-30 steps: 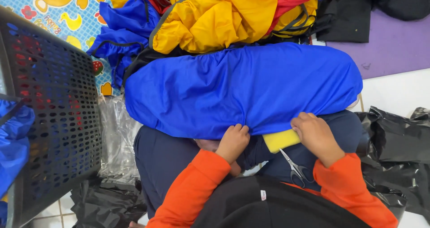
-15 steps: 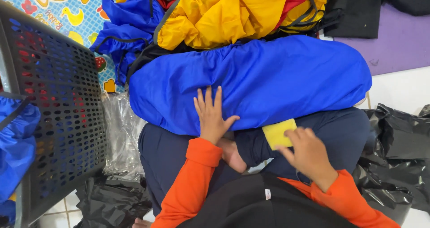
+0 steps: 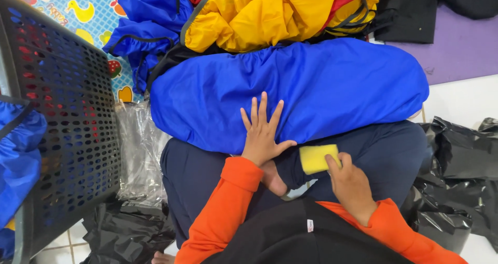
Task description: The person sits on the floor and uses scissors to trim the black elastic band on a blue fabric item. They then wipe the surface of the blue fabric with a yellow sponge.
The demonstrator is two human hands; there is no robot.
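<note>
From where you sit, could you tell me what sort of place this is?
Probably a home floor used for sorting or packing garments: white floor tiles, a colourful children's play mat, a heap of blue, yellow and red fabric covers, and a black perforated plastic basket.

A blue fabric bundle [image 3: 311, 93], smooth and rounded like a stuffed sack, lies crosswise over the person's lap, its long axis running from one side to the other. The left hand [image 3: 262, 134] rests flat on its near edge, fingers spread. A small yellow sponge [image 3: 317, 157], a soft rectangular block, sits just below the bundle's near edge, pinched at its corner by the fingertips of the right hand [image 3: 351, 183].
</note>
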